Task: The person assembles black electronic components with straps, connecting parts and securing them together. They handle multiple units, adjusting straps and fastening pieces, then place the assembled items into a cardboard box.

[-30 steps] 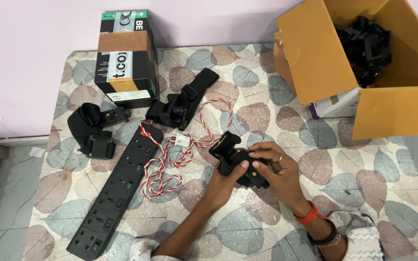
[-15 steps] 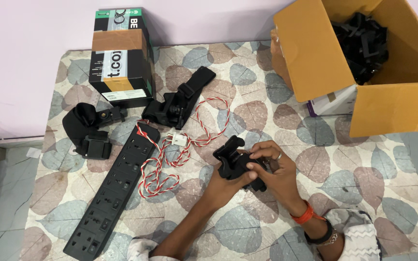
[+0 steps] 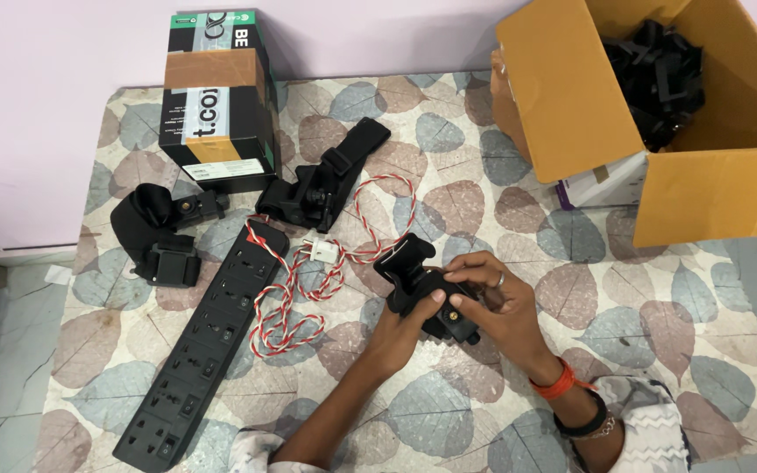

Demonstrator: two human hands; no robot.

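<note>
Both hands gripping black clamp mount (image 3: 422,282): left hand (image 3: 396,326) pinching from below-left, right hand (image 3: 492,302) closing over right end; long axis running upper-left to lower-right.

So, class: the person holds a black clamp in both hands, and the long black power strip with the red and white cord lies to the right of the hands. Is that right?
Not quite. The head view shows the power strip lying left of the hands, not right. The rest holds: the left hand and right hand both hold the black clamp, and the red and white cord runs from the strip.
</note>
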